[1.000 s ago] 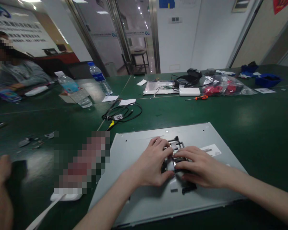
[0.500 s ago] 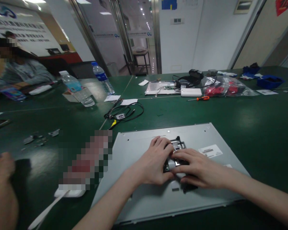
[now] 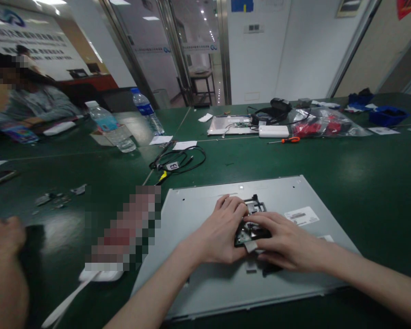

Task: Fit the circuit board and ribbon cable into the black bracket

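Green table (image 3: 260, 160) across the room | pale metal panel (image 3: 229, 292) flat before me | my left hand (image 3: 222, 233) closed around the left of the black assembly (image 3: 248, 232), mid-panel; right hand (image 3: 284, 237) bent over its right, grip unclear | judgement: brace left, press lightly right, minding the pale tab (image 3: 251, 247)

An office, shown by its lettered wall (image 3: 30, 45) and glass doors (image 3: 164, 55).

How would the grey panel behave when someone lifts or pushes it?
The panel is probably stiff, since its edges look straight. Lying broad and flat, it seems unlikely to tip. The black parts on it might shift if tilted, though their fastening is hidden.
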`<state>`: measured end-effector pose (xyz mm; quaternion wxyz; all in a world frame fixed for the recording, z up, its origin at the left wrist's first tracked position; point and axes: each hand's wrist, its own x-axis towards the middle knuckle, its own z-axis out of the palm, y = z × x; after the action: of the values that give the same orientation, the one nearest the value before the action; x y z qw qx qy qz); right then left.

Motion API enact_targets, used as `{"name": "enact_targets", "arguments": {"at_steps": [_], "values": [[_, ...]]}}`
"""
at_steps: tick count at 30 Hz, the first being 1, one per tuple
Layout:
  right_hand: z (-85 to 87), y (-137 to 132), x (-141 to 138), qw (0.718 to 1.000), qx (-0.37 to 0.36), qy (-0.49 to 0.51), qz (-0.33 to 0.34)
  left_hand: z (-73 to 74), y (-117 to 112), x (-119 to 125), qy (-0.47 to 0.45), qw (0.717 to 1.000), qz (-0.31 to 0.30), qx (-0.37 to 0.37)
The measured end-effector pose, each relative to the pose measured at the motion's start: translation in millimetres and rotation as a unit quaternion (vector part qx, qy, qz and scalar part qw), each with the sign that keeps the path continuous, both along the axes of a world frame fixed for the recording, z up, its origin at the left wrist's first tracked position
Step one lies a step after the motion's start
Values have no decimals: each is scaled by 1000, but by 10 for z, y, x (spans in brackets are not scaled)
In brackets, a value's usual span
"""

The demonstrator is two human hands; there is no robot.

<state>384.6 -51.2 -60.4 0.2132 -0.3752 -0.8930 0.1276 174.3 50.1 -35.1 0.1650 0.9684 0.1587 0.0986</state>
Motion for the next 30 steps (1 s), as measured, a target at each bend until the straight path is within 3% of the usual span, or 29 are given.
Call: {"name": "enact_targets", "arguments": {"at_steps": [7, 30], "values": [[39, 32, -15, 997, -61, 45, 10, 7, 0, 2, 7, 1000, 8, -4], [2, 34, -62, 996, -49, 34, -64, 19, 8, -28, -1, 1000, 1, -8]]}}
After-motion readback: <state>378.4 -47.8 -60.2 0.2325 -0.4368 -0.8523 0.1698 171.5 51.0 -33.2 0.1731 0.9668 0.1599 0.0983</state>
